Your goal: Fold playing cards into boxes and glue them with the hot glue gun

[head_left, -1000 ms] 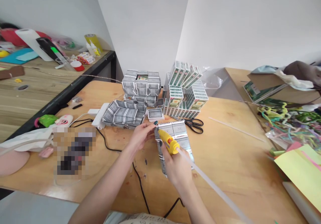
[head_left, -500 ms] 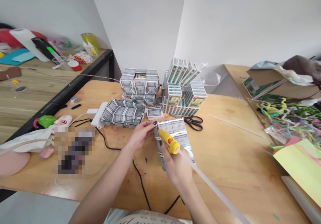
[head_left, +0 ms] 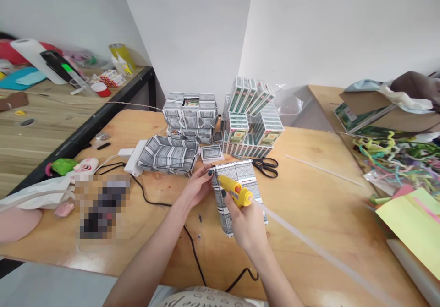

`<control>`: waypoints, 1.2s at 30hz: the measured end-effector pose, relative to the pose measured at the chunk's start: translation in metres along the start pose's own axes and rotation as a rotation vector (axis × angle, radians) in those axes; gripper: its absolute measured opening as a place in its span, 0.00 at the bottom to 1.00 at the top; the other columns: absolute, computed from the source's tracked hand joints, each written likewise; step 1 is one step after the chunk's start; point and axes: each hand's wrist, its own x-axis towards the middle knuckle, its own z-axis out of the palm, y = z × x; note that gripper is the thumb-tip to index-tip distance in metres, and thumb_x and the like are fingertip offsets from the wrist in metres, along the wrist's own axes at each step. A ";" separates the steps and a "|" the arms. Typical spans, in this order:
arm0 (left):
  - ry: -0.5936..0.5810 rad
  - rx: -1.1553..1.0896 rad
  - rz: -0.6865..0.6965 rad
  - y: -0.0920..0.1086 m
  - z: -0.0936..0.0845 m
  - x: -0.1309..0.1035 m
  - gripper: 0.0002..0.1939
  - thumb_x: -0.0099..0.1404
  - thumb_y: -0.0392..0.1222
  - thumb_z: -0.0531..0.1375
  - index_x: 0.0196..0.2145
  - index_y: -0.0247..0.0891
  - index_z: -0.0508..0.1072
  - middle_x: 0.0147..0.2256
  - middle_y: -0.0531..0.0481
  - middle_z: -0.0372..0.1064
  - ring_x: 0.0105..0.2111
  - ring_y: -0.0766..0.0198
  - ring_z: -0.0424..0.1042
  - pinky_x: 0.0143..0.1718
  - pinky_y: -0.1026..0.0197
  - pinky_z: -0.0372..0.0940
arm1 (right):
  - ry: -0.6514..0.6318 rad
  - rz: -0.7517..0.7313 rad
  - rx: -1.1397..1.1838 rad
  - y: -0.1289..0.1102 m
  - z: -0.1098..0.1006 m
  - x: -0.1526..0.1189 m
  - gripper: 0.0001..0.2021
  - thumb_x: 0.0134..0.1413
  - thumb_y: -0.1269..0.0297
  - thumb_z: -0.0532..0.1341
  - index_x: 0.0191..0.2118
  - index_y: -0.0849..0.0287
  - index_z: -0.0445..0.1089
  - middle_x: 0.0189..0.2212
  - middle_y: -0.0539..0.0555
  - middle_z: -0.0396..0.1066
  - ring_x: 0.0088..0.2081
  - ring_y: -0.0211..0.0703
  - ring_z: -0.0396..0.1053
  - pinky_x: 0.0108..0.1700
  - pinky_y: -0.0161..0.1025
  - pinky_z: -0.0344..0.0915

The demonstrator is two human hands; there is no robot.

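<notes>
A yellow glue gun point(head_left: 244, 196) with a long clear glue stick is wrapped in my right hand point(head_left: 250, 222). Its nozzle points up and left at the upper left edge of a box covered in grey patterned playing cards point(head_left: 244, 172). My left hand point(head_left: 198, 187) is closed at that same edge, thumb and fingers pressed on it; what lies between the fingertips is too small to tell. Left of the box lies an open card-covered tray point(head_left: 168, 155), with a stack of cards point(head_left: 211, 153) beside it.
Black scissors point(head_left: 265, 167) lie just behind the box, and a loose glue stick point(head_left: 323, 169) is further right. Card packs point(head_left: 237, 135) and a card-covered structure point(head_left: 190, 114) stand behind. A black cable point(head_left: 194, 247) runs near my arms. Pipe cleaners point(head_left: 405, 160) are heaped at the right.
The rear end of the glue gun has swung slightly right and up with my right hand. My left hand has shifted a little down at the box edge.
</notes>
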 end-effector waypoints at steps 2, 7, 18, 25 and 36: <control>-0.026 -0.021 -0.001 -0.003 -0.001 0.000 0.17 0.46 0.38 0.70 0.35 0.40 0.71 0.32 0.53 0.73 0.31 0.64 0.72 0.33 0.63 0.65 | -0.007 -0.011 -0.002 -0.001 0.000 -0.001 0.16 0.56 0.56 0.51 0.31 0.59 0.71 0.21 0.52 0.69 0.26 0.44 0.68 0.30 0.36 0.61; -0.049 -0.059 0.011 -0.006 -0.004 0.000 0.17 0.45 0.37 0.70 0.32 0.40 0.71 0.30 0.54 0.72 0.29 0.65 0.71 0.33 0.64 0.65 | -0.023 0.022 0.047 0.002 -0.002 0.000 0.17 0.55 0.53 0.52 0.35 0.59 0.72 0.19 0.51 0.68 0.23 0.44 0.66 0.24 0.35 0.58; -0.061 -0.098 0.005 -0.008 -0.011 0.004 0.17 0.46 0.35 0.70 0.33 0.38 0.71 0.29 0.54 0.72 0.28 0.66 0.71 0.31 0.64 0.65 | -0.046 0.100 0.185 0.009 -0.037 -0.001 0.17 0.50 0.51 0.58 0.24 0.60 0.69 0.16 0.48 0.62 0.17 0.35 0.57 0.19 0.32 0.53; -0.069 -0.106 0.017 -0.009 -0.017 0.003 0.17 0.47 0.33 0.70 0.34 0.37 0.71 0.30 0.54 0.72 0.28 0.66 0.70 0.29 0.64 0.63 | 0.250 0.222 0.443 0.051 -0.087 0.013 0.19 0.41 0.47 0.65 0.31 0.61 0.71 0.28 0.53 0.72 0.20 0.31 0.57 0.19 0.31 0.57; -0.071 -0.060 0.027 -0.005 -0.018 0.002 0.15 0.47 0.32 0.69 0.33 0.36 0.70 0.29 0.54 0.72 0.27 0.67 0.70 0.30 0.64 0.63 | 0.229 0.444 0.427 0.163 -0.079 0.030 0.19 0.35 0.47 0.67 0.24 0.60 0.70 0.17 0.52 0.70 0.20 0.43 0.69 0.24 0.38 0.67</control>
